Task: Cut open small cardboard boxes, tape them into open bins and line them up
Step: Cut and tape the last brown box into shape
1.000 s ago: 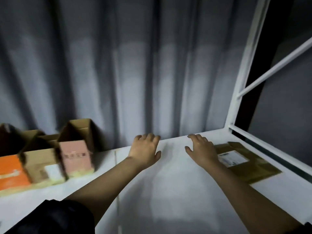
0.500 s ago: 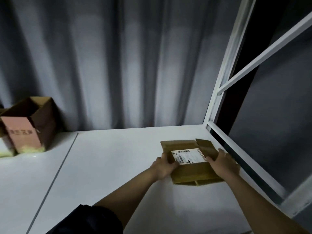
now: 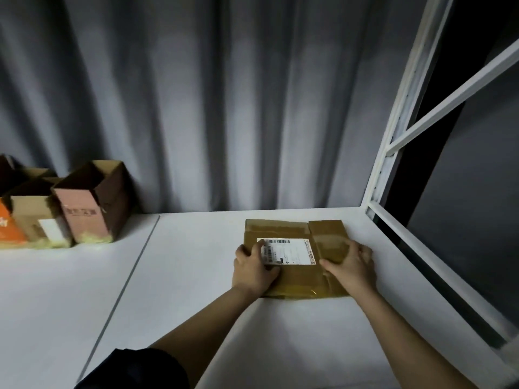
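Observation:
A flattened brown cardboard box [image 3: 297, 279] with a white shipping label lies on the white table [image 3: 174, 276], right of the middle. My left hand [image 3: 252, 269] holds its left edge, with the thumb on top near the label. My right hand [image 3: 352, 266] grips its right part, fingers curled over a folded flap. At the far left stands a row of open cardboard bins: a pink-fronted one [image 3: 92, 203], a brown one [image 3: 36, 220] with a white label, and an orange one [image 3: 8, 228] cut off by the frame.
A grey curtain [image 3: 224, 108] hangs behind the table. A white metal frame [image 3: 393, 153] rises at the table's right edge, with a rail running along that side. A seam [image 3: 126, 282] crosses the tabletop between the bins and the flat box.
Both hands left the bare tabletop and moved right onto the flat box, then took hold of its two sides. The view swung right and partly back, so the bins show again at the left.

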